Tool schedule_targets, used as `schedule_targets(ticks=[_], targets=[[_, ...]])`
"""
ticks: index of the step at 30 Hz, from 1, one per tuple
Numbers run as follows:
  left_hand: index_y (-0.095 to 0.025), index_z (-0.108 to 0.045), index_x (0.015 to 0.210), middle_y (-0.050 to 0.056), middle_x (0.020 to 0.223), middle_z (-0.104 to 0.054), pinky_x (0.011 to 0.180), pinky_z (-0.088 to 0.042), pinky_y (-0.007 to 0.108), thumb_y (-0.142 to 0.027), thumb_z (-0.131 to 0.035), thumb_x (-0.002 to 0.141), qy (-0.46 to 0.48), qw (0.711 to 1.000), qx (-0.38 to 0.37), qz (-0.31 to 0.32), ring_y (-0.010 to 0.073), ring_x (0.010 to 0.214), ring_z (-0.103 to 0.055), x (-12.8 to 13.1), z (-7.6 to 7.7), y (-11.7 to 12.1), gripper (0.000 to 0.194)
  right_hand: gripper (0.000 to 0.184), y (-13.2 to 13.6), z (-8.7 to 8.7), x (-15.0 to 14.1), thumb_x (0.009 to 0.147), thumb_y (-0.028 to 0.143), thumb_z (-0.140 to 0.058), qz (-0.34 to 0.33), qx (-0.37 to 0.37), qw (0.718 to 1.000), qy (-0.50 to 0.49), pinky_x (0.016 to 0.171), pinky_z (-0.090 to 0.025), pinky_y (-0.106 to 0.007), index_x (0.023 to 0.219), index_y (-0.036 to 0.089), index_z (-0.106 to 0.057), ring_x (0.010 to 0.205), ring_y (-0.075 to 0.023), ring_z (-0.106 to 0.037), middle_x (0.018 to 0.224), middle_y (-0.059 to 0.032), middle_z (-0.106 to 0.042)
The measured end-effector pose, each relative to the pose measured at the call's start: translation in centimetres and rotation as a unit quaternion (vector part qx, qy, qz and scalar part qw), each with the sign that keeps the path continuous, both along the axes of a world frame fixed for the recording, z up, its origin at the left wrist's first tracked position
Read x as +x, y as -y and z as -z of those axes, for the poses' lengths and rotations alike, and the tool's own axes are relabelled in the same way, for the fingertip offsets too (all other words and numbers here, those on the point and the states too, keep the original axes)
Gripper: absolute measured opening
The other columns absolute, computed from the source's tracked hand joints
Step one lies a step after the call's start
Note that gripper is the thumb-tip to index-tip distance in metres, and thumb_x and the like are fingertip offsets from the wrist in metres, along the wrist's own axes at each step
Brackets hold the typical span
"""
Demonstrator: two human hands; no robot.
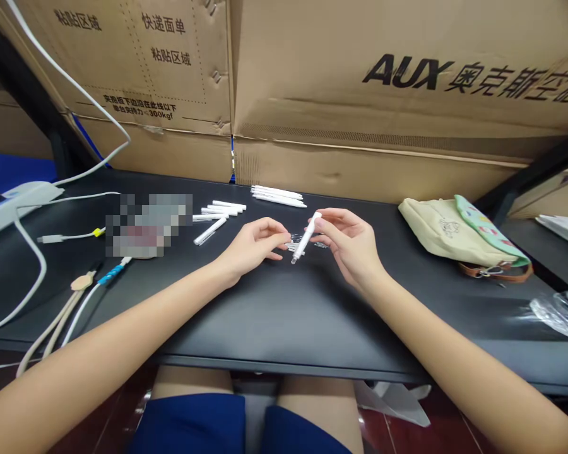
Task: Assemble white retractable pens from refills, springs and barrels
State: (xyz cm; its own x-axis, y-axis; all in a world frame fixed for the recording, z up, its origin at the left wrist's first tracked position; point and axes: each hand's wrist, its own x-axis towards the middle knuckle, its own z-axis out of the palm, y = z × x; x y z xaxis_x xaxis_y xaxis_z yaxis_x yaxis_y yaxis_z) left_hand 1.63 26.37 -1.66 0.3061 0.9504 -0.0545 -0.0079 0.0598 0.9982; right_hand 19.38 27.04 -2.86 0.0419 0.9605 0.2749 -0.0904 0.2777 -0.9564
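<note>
A white pen [307, 238] is pinched in my right hand [353, 243], tilted, with its narrow greyish end pointing down toward the table. Beside it, my left hand [258, 246] has thumb and forefinger brought together; anything between them is too small to make out. Small thin metallic and clear parts [320, 244] lie on the table behind the pen, partly hidden by it and my fingers. Beyond my left hand are several short white pen barrels [224, 209], one lying apart at an angle [210, 231]. Farther back, several longer white pens [278, 195] lie side by side.
The black table [284, 315] ends at cardboard boxes [360, 157]. A blurred-out device [146, 230], white cables [88, 302] and a power strip [19, 202] are on the left. A cream pouch [447, 230] and clear plastic [561, 312] lie on the right.
</note>
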Motion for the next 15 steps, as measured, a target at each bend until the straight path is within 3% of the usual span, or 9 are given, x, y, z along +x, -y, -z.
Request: schedule_targets(ticks=[4,8,12,15], targets=[[-0.015,-0.060,0.085,0.007,0.086,-0.069,0.080,-0.049,0.035,-0.027,-0.072,0.068,0.005,0.999,0.027,0.030,0.0189,0.086,-0.064,0.1,0.1,0.2,0.024,0.023,0.5,-0.1,-0.5,0.068,0.035,-0.073,0.004,0.041,0.999,0.034,0.064,-0.057,-0.032,0.081,0.020,-0.063,0.074,-0.0174,-0.065,0.080,-0.0017,-0.065],[-0.014,-0.060,0.086,0.006,0.083,-0.070,0.080,-0.050,0.033,-0.022,-0.077,0.063,0.023,0.998,0.040,0.032,0.0180,0.080,-0.066,0.1,0.1,0.3,0.030,0.027,0.2,-0.5,-0.9,0.068,0.037,-0.073,-0.012,0.073,0.994,0.079,0.074,-0.056,-0.034,0.087,0.020,-0.063,0.077,-0.0183,-0.066,0.079,-0.0025,-0.068],[-0.014,-0.061,0.093,0.006,0.085,-0.070,0.075,-0.051,0.030,-0.023,-0.074,0.066,0.060,0.998,0.032,-0.018,0.0164,0.076,-0.066,-0.1,0.1,-0.2,0.032,0.029,-2.3,-1.4,-0.1,0.073,0.039,-0.067,-0.013,0.074,0.987,0.145,0.081,-0.053,-0.035,0.094,0.019,-0.064,0.081,-0.0188,-0.067,0.082,-0.0038,-0.070],[-0.014,-0.060,0.094,0.006,0.084,-0.069,0.069,-0.051,0.028,-0.023,-0.073,0.065,0.086,0.993,0.020,-0.073,0.0162,0.075,-0.065,-0.3,-0.1,-0.5,0.033,0.022,-4.8,-1.8,0.9,0.070,0.037,-0.068,-0.058,0.058,0.952,0.294,0.074,-0.053,-0.034,0.078,0.016,-0.068,0.074,-0.0196,-0.066,0.077,-0.0050,-0.070]])
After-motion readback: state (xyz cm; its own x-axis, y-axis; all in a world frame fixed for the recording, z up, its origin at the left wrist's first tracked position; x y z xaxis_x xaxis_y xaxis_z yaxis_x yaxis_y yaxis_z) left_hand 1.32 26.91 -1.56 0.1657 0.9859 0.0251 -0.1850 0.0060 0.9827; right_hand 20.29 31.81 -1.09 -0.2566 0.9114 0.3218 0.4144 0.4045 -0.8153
